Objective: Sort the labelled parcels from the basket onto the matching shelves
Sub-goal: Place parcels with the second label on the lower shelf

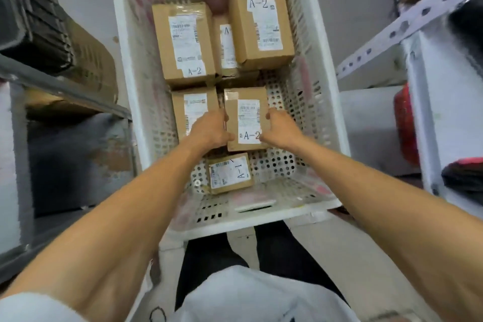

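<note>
A white perforated basket [321, 102] stands in front of me with several brown cardboard parcels inside. Both hands hold one parcel labelled A-2 [247, 110] near the basket's middle: my left hand [210, 129] grips its left edge and my right hand [281, 127] grips its right edge. Just below it lies a small parcel labelled A-1 [230, 173]. At the back sit two more A-2 parcels, one on the left [184, 42] and one on the right [261, 26], with a narrow parcel [226, 44] wedged between them. Another parcel [192, 107] lies partly behind my left hand.
A grey shelf unit [65, 91] on the left holds a dark crate [34, 18] and a cardboard box [91, 60]. A white perforated shelf upright [407, 26] rises on the right, with red and dark items [407, 123] on its lower levels. My legs stand right against the basket's near rim.
</note>
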